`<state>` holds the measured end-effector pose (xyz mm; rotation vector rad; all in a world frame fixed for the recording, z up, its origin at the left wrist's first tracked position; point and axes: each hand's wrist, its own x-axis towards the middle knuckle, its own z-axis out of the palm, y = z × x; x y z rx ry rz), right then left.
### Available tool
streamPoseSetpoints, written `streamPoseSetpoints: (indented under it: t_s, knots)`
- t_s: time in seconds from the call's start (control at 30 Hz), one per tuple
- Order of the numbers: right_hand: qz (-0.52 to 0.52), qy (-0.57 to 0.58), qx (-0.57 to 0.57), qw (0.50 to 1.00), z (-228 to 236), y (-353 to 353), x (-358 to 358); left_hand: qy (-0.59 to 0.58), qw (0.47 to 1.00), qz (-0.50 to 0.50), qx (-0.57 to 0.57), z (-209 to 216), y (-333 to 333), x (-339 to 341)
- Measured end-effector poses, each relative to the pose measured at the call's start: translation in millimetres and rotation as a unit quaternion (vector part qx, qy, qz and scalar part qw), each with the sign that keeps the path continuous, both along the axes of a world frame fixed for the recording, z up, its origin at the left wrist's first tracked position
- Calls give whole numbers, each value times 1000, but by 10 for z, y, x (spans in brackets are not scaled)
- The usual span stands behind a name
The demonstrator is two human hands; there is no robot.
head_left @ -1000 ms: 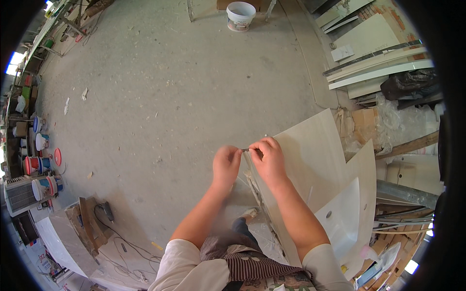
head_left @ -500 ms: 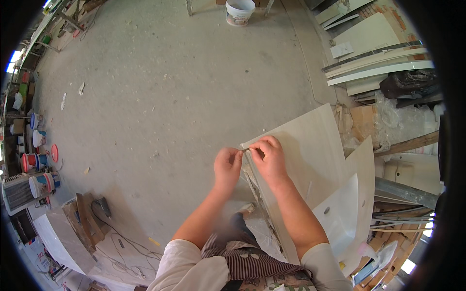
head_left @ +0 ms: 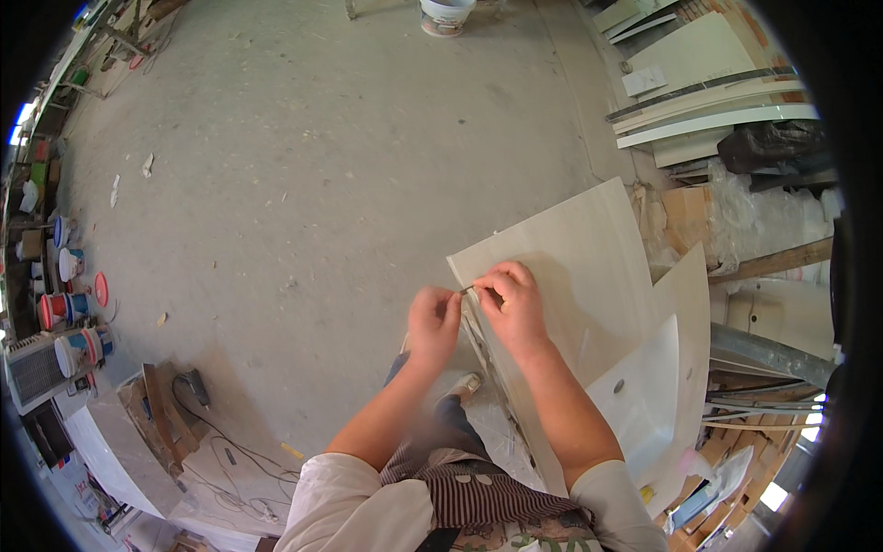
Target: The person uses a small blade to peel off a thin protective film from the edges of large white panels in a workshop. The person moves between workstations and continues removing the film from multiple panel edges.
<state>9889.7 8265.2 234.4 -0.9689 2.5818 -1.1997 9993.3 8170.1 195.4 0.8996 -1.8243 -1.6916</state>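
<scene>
My left hand [head_left: 434, 317] and my right hand [head_left: 511, 299] meet at the left edge of a pale panel [head_left: 589, 248]. A small, thin, dark strip [head_left: 467, 289] spans the gap between them, pinched at one end by each hand. It is too small to tell its exact kind. The right hand hovers over the panel and casts a shadow on it; the left is just beyond its edge. A white sink [head_left: 644, 396] with a drain hole sits nearer to me, right of my right forearm.
Boards [head_left: 708, 129] and clear plastic wrap [head_left: 763, 207] lie along the right. A white bucket [head_left: 446, 17] stands at the far end. Paint buckets [head_left: 72, 351] line the left side. Near left, a power tool [head_left: 195, 388] trails its cord beside a pale box-like slab.
My hands have shifted slightly nearer along the panel's edge, still pinching the strip, so its far corner now shows. The view has moved a little, and a leg shows farther forward.
</scene>
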Motion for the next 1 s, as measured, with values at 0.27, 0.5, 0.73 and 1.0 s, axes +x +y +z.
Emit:
streamPoseSetpoints:
  t_s: [0.27,0.5,0.73,1.0]
  knots:
    - [1,-7,-1,1000,22,216,125,-14,999,-30,11,10,176,159]
    - [3,-1,0,1000,24,424,251,-20,999,-31,6,72,360,265]
    - [-2,1,5,1000,-4,608,373,-7,999,-28,-29,38,531,368]
    - [-6,2,2,1000,27,634,412,-14,1000,-21,-2,5,609,417]
